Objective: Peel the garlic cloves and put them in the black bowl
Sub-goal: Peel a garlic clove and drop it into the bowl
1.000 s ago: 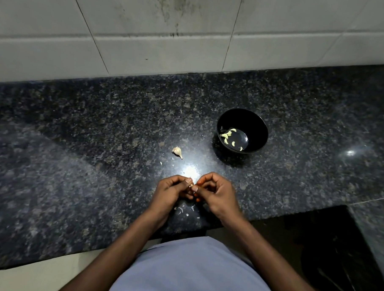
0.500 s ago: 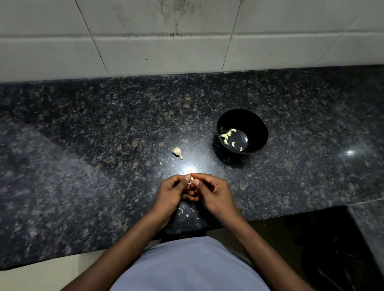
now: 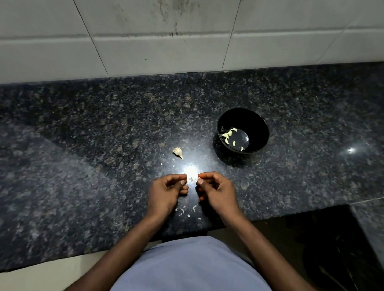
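Two hands hover low over a dark speckled counter (image 3: pixel 76 162), a small gap between them. The left hand (image 3: pixel 166 191) has its fingers curled with thumb and forefinger pressed together at the tips; whether anything is caught between them is too small to tell. The right hand (image 3: pixel 217 190) is curled the same way, and its thumb and forefinger pinch a small pale bit (image 3: pixel 200 179), either a garlic clove or a piece of skin; I cannot tell which. A tiny pale scrap (image 3: pixel 191 180) shows in the gap between the two hands.

One black bowl (image 3: pixel 256 119) stands on the counter beyond and to the right of the hands, well apart from them. About six peeled cloves (image 3: pixel 227 134) lie inside it, most bunched at the left of its floor, two lying singly.

One unpeeled piece of garlic (image 3: pixel 178 152) lies on the counter left of the bowl. Several white flakes of skin (image 3: pixel 187 210) are scattered on the counter below the hands. A tiled wall (image 3: pixel 169 45) rises behind.
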